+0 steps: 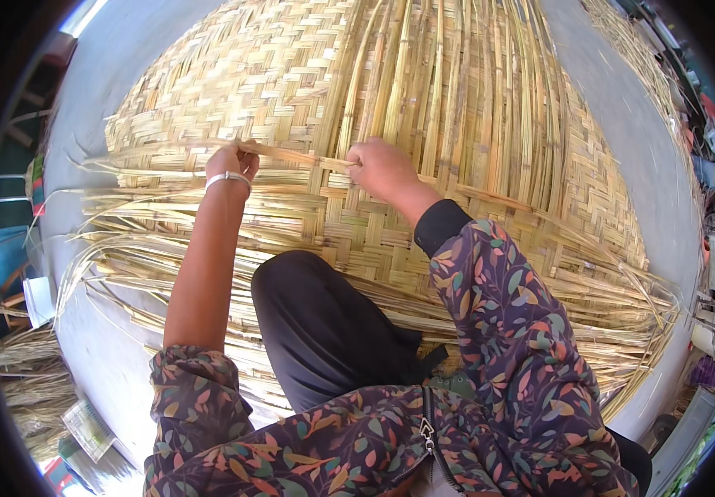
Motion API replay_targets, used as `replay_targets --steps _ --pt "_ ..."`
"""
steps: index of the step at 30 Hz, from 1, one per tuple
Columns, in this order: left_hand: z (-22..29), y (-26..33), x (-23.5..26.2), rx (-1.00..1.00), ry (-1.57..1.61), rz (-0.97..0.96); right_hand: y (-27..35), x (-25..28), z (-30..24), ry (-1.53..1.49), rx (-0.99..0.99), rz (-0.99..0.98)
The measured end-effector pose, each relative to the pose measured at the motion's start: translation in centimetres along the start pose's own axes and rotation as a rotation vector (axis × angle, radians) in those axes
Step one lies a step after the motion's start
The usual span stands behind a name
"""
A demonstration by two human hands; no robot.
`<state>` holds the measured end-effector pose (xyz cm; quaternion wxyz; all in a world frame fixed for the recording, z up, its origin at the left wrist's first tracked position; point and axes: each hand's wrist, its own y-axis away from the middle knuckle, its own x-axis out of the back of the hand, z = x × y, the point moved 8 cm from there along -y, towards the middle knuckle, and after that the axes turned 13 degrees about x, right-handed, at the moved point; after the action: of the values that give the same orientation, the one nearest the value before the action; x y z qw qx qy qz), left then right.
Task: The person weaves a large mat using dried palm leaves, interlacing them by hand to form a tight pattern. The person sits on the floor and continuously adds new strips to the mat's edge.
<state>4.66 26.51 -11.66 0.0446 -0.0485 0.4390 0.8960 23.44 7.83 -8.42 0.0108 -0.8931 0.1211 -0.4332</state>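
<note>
A flat split-cane strip (287,155) runs crosswise between my two hands, over the woven mat (250,62). Its left part is pinched by my left hand (234,161), which wears a pale bracelet. My right hand (381,168) is closed on the same strip further right, beside the long upright strips (449,99) that lie on the mat and stretch away from me. The strip's tail runs on past my right hand toward the lower right. Below my hands, a woven patch (366,236) shows between loose crosswise strip ends.
Loose strip ends (138,248) fan out at the left, and more (623,319) bunch at the right. My bent knee (316,319) rests over the mat's near part. Straw bundles (30,381) lie on the grey floor at the lower left. Household clutter lines the right edge.
</note>
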Motion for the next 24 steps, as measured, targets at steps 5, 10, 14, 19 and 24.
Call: replay_targets --steps 5,10,14,19,24 --pt "2.9 4.5 -7.9 -0.255 -0.152 -0.42 0.2 0.2 0.9 -0.222 -0.122 -0.074" --pt "4.2 9.0 -14.6 -0.556 -0.754 -0.563 0.7 1.0 0.0 -0.064 -0.032 0.038" --pt "2.7 2.5 -14.4 -0.541 -1.033 -0.482 0.5 1.6 -1.4 0.11 -0.065 0.177" --pt "-3.9 -0.6 -12.3 -0.166 -1.12 -0.353 0.9 1.7 0.2 0.149 -0.194 0.277" --pt "-3.4 -0.3 -11.9 -0.377 -1.156 -0.182 0.9 1.8 -0.1 0.085 -0.253 0.308"
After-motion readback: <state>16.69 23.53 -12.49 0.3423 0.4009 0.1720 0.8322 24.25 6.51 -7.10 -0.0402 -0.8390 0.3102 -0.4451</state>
